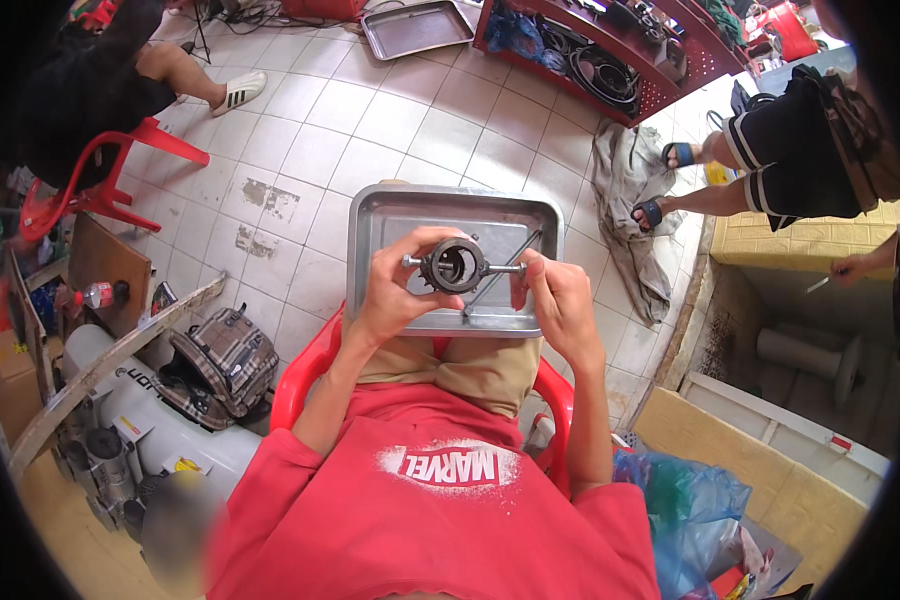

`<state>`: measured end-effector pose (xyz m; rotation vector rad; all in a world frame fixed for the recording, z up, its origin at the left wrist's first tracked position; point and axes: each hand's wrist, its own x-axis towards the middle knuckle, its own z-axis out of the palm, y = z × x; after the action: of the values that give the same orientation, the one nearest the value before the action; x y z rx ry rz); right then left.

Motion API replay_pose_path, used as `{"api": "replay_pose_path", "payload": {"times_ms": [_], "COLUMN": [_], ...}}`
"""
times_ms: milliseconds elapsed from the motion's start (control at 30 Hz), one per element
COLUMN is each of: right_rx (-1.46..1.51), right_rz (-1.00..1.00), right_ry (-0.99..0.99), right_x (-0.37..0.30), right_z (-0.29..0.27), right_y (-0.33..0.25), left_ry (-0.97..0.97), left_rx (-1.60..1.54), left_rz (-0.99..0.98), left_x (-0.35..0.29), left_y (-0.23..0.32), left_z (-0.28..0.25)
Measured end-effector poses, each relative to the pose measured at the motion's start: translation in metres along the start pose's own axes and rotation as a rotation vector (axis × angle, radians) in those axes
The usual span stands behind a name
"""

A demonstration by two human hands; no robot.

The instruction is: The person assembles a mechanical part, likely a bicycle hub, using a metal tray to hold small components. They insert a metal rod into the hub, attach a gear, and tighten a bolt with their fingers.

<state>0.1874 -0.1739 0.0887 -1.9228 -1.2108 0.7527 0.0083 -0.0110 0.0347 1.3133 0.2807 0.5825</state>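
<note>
Above a metal tray [365, 215], a dark ring-shaped metal part [462, 284] is held up, its round opening facing me. My left hand [395, 290] is closed around its left side, thumb below and fingers above. Two bolts stick out sideways from the ring, one to the left and a longer bolt [505, 268] to the right. The fingertips of my right hand [560, 295] pinch the head end of that right bolt. A thin metal rod [510, 262] lies slanted in the tray behind the part, partly hidden by it.
A seated person [170, 75] is at the far left on a red plastic chair [120, 160]. Another person [790, 150] stands at the right beside a grey cloth [620, 220]. A second tray [417, 30] lies on the floor ahead. Left are a backpack [235, 355] and a grey tank [160, 415].
</note>
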Motion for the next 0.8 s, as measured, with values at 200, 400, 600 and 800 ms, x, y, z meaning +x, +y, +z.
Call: {"api": "replay_pose_path", "payload": {"times_ms": [200,400,600,800], "right_rx": [0.07,0.16,0.216,0.266], "right_rz": [0.033,-0.156,-0.027,0.029], "right_ry": [0.041,0.264,0.169,0.174], "right_x": [-0.004,0.002,-0.002,-0.003], "right_z": [0.004,0.013,0.009,0.007], "right_y": [-0.012,-0.019,-0.008,-0.015], "left_ry": [-0.012,-0.004,-0.029,-0.033], "left_rx": [0.054,0.077,0.101,0.148], "left_rz": [0.063,0.035,0.03,0.031], "left_x": [0.001,0.0,0.0,-0.003], "left_y": [-0.001,0.004,0.006,0.0], "left_z": [0.0,0.001,0.002,-0.001]}}
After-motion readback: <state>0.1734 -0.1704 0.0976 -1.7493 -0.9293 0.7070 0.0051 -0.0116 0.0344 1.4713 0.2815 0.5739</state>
